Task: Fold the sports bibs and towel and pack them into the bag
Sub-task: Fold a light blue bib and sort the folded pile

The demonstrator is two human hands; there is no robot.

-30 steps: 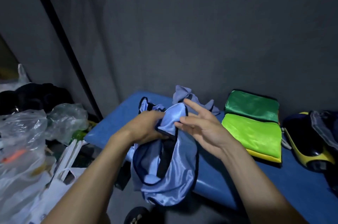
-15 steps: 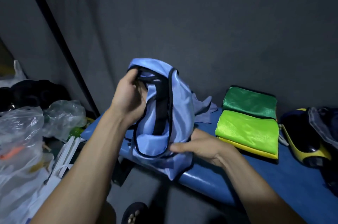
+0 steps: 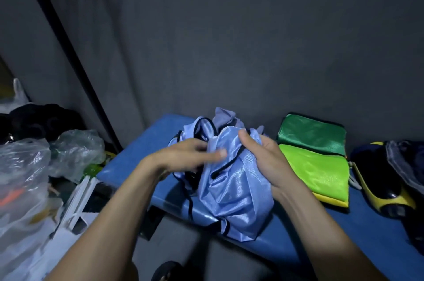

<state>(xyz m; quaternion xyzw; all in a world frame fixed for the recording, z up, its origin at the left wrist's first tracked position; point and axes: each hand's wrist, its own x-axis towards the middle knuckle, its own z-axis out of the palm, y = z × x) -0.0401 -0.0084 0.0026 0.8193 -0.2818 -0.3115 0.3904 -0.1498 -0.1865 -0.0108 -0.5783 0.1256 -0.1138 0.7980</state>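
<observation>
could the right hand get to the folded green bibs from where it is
Probably yes: the folded green bibs lie uncovered just right of the right hand, but it grips the blue bib and would need to let go.

Dim room: grey curtain wall with slanted black pole, blue padded bench, grey floor.

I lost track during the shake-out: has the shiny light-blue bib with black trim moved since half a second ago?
Yes. The shiny light-blue bib with black trim has dropped from above the blue padded bench onto it.
</observation>
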